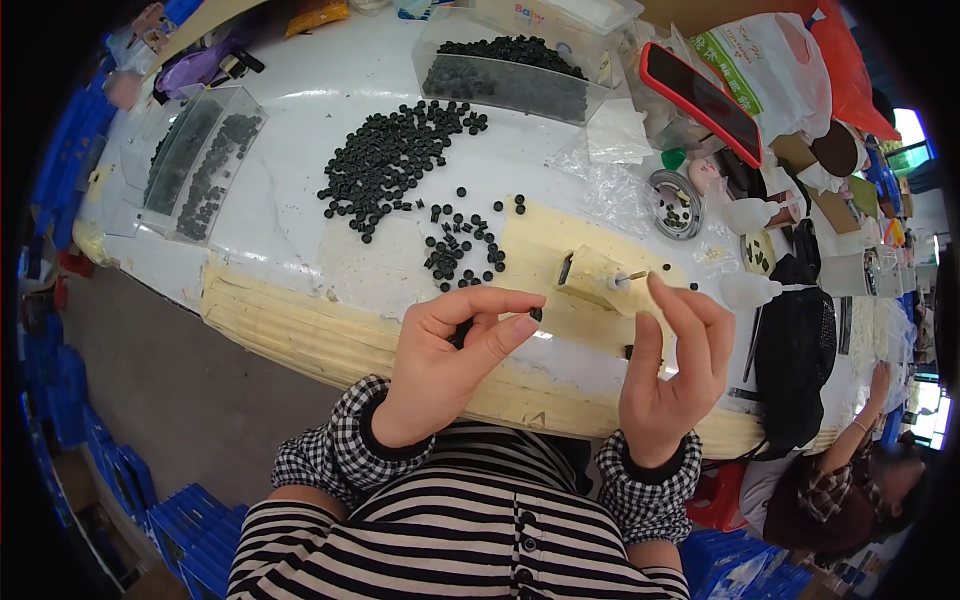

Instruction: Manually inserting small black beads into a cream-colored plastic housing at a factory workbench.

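Note:
Between thumb and forefinger, my left hand pinches a small black round part. More black shows under its curled fingers, too hidden to name. My right hand is raised to the right, thumb and forefinger apart, nothing visible between them. Its forefinger tip is close to a thin pin sticking out of a block wrapped in yellow tape; whether they touch I cannot tell. A small dark piece lies beside that hand. Loose black round parts are scattered beyond my left hand, near a larger pile.
Clear bins of black parts stand at the back and left. On the right are a red-cased phone, a round metal tin, white bulb-shaped bottles and a black bag. Yellow tape covers the table's front edge. Another person sits at right.

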Motion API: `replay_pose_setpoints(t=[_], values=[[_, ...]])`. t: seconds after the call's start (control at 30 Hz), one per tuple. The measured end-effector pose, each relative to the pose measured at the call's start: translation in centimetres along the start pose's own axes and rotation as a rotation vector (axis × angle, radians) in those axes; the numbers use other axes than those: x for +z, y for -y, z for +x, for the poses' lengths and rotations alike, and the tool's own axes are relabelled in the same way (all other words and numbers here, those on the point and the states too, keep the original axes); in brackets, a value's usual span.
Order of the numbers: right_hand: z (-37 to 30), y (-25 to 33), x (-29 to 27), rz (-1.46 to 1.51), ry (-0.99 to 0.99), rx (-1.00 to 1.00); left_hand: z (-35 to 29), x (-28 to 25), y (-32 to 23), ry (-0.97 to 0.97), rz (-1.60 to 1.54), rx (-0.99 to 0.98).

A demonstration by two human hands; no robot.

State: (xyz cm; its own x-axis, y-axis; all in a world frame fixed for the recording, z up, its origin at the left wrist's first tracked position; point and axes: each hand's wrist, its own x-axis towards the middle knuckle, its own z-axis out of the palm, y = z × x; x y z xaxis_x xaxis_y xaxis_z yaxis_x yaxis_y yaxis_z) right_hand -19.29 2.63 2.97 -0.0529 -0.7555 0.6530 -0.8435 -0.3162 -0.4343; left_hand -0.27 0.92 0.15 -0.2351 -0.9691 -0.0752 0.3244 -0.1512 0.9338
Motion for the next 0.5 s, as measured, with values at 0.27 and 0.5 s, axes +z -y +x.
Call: replay_pose_setpoints(t=[0.27,0.5], values=[[-2.1,1.7,0.8,0.439,0.245,0.016,0.1,0.0,0.3,0.018,0.384,0.355],[-2.4,1.5,1.1,0.509,0.240,0.035,0.2,-0.1,0.6,-0.009,0.378,0.406]])
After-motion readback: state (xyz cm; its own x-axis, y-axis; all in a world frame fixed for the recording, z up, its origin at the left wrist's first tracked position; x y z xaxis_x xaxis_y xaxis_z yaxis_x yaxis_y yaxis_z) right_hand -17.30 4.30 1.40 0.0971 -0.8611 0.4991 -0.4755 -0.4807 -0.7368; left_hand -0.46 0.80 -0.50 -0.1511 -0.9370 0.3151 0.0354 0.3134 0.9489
